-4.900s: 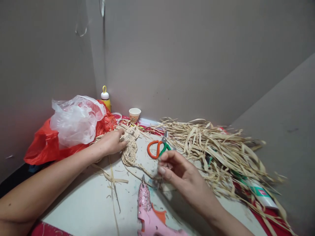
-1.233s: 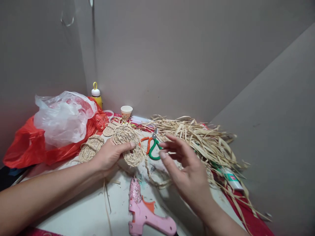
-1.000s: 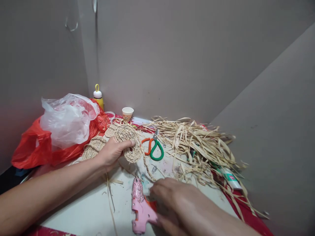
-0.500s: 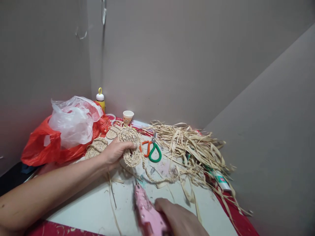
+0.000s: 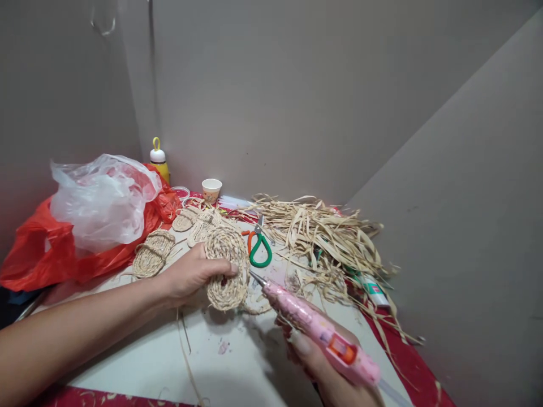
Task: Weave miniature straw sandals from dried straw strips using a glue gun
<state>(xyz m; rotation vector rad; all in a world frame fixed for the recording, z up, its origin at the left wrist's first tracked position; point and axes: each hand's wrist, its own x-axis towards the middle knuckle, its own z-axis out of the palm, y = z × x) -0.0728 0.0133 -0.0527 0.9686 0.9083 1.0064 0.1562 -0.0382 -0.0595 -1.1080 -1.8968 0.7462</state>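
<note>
A coiled oval of braided straw (image 5: 229,254) is held upright over the table in my left hand (image 5: 197,274), thumb across its front. My right hand (image 5: 322,362) is wrapped round a pink glue gun (image 5: 314,322) that points up and left. The gun's metal nozzle is close to the oval's right edge; whether they touch is unclear. From the bottom of the oval a length of braid (image 5: 258,310) trails to the right. Green and orange-handled scissors (image 5: 260,254) lie just behind.
Dry straw strips (image 5: 322,232) are heaped at the right beside a white-green tube (image 5: 375,291). Woven straw pieces (image 5: 153,253), red and white plastic bags (image 5: 104,198), a paper cup (image 5: 211,190) and a yellow bottle (image 5: 159,161) stand or lie at the back left.
My right hand has raised the glue gun and brought its nozzle near the oval's right edge. The straw oval now looks larger and nearer. The whole view has shifted slightly.
</note>
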